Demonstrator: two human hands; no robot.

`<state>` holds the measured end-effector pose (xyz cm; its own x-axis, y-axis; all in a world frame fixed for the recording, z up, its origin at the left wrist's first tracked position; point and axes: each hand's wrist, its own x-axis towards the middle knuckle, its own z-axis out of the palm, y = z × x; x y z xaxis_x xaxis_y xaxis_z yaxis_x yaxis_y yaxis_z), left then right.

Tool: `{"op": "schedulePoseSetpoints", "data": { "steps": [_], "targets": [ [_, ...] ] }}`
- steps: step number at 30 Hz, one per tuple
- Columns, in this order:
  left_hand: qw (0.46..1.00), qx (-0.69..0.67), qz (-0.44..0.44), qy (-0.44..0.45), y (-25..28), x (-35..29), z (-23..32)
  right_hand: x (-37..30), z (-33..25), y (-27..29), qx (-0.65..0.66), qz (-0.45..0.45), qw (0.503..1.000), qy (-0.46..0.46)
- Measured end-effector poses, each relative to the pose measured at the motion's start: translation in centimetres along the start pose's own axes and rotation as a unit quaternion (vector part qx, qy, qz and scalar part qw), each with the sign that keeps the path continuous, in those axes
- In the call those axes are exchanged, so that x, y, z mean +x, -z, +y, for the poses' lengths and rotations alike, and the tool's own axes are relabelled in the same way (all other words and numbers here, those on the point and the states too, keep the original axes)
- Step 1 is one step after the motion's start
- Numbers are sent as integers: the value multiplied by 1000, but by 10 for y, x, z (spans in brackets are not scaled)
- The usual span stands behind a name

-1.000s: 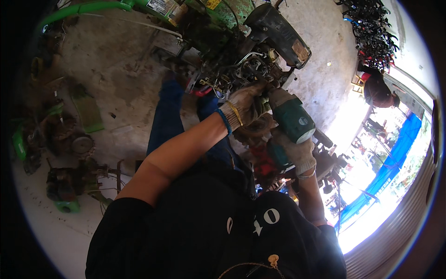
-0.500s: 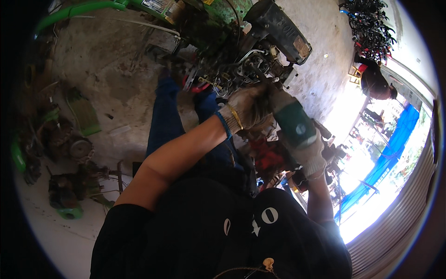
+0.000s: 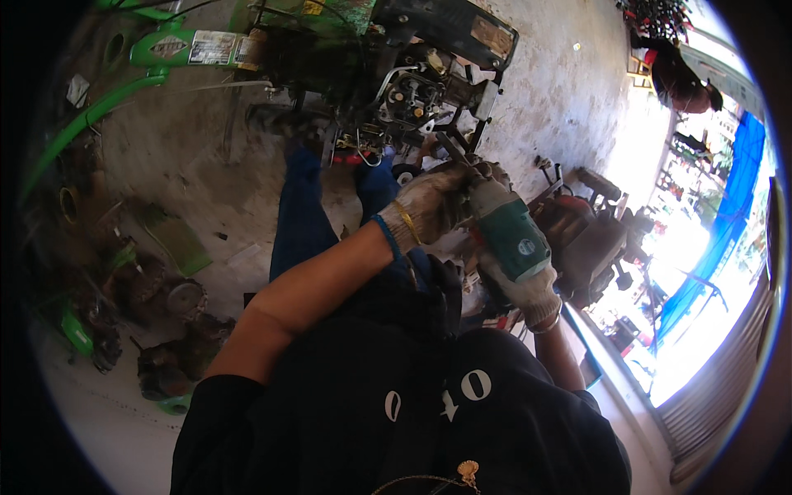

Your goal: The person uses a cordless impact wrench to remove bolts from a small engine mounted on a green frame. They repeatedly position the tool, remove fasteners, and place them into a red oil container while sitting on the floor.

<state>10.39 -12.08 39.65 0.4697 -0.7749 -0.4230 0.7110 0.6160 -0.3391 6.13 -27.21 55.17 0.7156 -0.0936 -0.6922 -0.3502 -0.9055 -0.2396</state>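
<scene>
A power tool with a green body and grey metal nose, which looks like an impact wrench, is held in front of my waist. My right hand, in a pale knitted glove, is closed round its rear end. Closed at the nose end is my left hand, in a dirty glove; its fingertips are partly hidden. From the nose a dark, narrow piece points up and away; whether it is a socket or a bar is unclear. Beyond it stands an exposed engine, apart from the tool.
A green machine frame reaches across the far left. Greasy machine parts lie on the floor at the left. Another dark, dirty machine stands to the right. A person is at the far right, near a blue sheet.
The view has shifted, and the engine now shows farther left. Both hands still grip the tool, which has moved slightly left and away from the engine in the picture.
</scene>
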Motion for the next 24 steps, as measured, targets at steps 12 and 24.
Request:
{"op": "schedulePoseSetpoints", "data": {
  "steps": [12,24],
  "targets": [
    [997,60,54,-3,0,5,-8,0,24,-16,51,14,998,-19],
    [997,28,74,4,-1,1,-4,2,23,-15,86,-43,992,-81]
  ]
}}
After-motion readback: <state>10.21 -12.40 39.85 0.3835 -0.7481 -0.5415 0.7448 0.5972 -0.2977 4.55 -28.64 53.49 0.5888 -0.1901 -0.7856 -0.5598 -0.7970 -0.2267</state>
